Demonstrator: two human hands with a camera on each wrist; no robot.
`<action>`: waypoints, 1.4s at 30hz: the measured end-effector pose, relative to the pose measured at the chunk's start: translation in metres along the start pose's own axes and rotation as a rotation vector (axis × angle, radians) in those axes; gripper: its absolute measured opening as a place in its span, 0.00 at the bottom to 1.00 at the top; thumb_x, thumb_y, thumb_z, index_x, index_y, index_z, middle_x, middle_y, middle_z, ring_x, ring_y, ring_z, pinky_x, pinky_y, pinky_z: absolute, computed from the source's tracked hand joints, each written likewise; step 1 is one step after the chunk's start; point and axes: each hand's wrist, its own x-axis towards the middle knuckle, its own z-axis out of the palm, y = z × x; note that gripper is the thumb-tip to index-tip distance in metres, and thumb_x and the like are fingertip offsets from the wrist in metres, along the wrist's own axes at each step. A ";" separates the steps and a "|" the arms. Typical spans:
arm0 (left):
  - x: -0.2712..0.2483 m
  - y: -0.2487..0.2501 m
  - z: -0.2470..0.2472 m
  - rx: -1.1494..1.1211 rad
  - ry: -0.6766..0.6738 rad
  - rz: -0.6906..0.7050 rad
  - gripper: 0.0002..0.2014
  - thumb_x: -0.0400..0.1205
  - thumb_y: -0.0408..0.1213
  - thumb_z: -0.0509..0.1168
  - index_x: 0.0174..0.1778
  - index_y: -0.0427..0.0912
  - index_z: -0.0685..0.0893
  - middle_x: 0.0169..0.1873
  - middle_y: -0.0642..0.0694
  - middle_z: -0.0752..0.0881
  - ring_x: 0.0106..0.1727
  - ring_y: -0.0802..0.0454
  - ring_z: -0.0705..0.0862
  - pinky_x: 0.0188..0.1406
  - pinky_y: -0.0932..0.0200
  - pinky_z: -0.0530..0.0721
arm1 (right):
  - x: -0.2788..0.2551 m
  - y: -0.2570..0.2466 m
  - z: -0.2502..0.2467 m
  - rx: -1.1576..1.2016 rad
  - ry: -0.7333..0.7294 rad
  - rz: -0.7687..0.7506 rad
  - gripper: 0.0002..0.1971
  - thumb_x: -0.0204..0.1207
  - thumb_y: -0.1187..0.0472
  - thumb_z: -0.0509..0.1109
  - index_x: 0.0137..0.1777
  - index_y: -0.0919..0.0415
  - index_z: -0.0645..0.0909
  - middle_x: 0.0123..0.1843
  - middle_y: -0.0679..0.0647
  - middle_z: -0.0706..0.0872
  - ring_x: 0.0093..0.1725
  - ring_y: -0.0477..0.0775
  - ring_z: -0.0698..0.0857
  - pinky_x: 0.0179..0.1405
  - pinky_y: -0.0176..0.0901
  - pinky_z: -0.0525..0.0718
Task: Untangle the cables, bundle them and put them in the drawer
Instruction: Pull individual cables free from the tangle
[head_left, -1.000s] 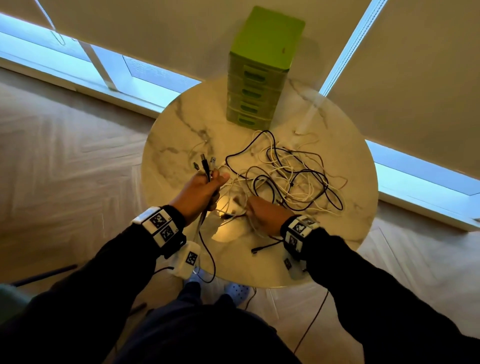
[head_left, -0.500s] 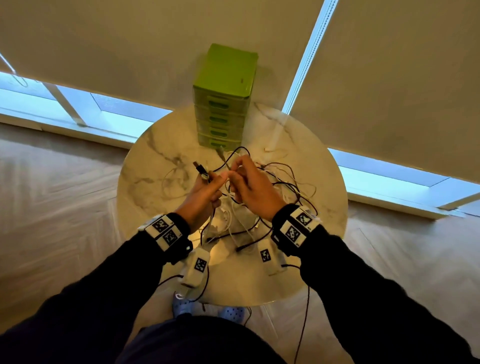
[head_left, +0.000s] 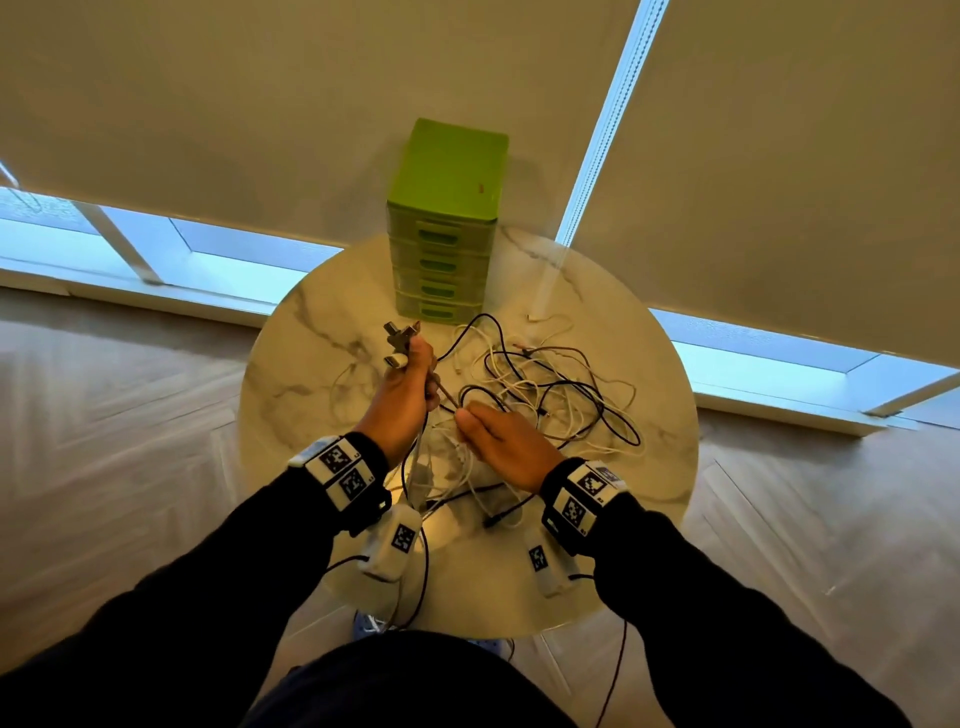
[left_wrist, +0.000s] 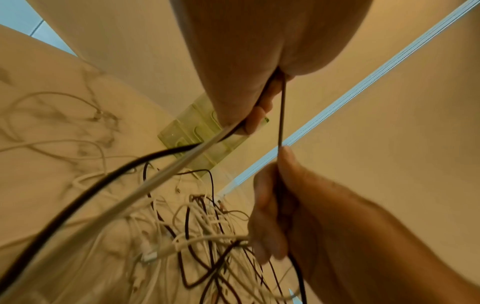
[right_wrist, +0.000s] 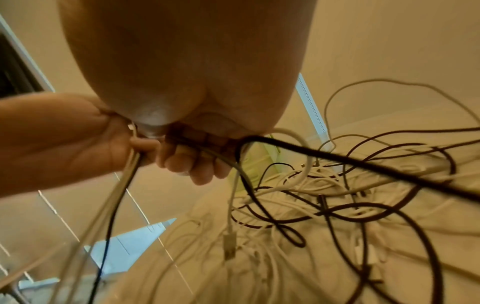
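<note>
A tangle of black and white cables lies on the round marble table, seen close up as the cable tangle in the right wrist view. My left hand is raised above the table and grips several cable ends, whose plugs stick up from the fist. Just right of it and lower, my right hand pinches a thin dark cable that runs taut up into the left hand. A green drawer unit with all drawers closed stands at the table's far edge.
Roller blinds and low window strips lie behind the table, with wood floor all around it. More cable ends hang from my left fist down over the near table edge. Some loose white cable lies left of the hands.
The right hand rose from the pile to meet the left hand, then slid back down along the dark cable. The left hand stays raised with its cable ends. The view has tilted upward.
</note>
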 end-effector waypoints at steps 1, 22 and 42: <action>0.002 0.002 -0.003 0.017 0.018 0.010 0.25 0.87 0.65 0.49 0.36 0.52 0.77 0.31 0.49 0.74 0.35 0.53 0.73 0.42 0.50 0.75 | -0.001 0.003 0.001 -0.034 -0.023 0.000 0.18 0.92 0.51 0.52 0.42 0.55 0.74 0.34 0.46 0.79 0.34 0.41 0.77 0.40 0.37 0.73; 0.020 0.044 -0.046 0.067 -0.092 0.020 0.24 0.91 0.58 0.49 0.38 0.46 0.77 0.29 0.51 0.78 0.28 0.59 0.70 0.30 0.62 0.68 | 0.032 0.017 -0.023 -0.271 0.330 0.217 0.27 0.88 0.38 0.47 0.47 0.54 0.81 0.38 0.52 0.88 0.42 0.59 0.87 0.52 0.57 0.82; 0.043 0.091 -0.069 -0.471 0.139 0.207 0.22 0.93 0.54 0.47 0.35 0.49 0.68 0.23 0.55 0.66 0.22 0.57 0.61 0.22 0.62 0.64 | -0.020 0.066 -0.012 -0.343 -0.050 0.384 0.24 0.88 0.38 0.43 0.46 0.43 0.78 0.38 0.44 0.85 0.44 0.43 0.83 0.70 0.58 0.64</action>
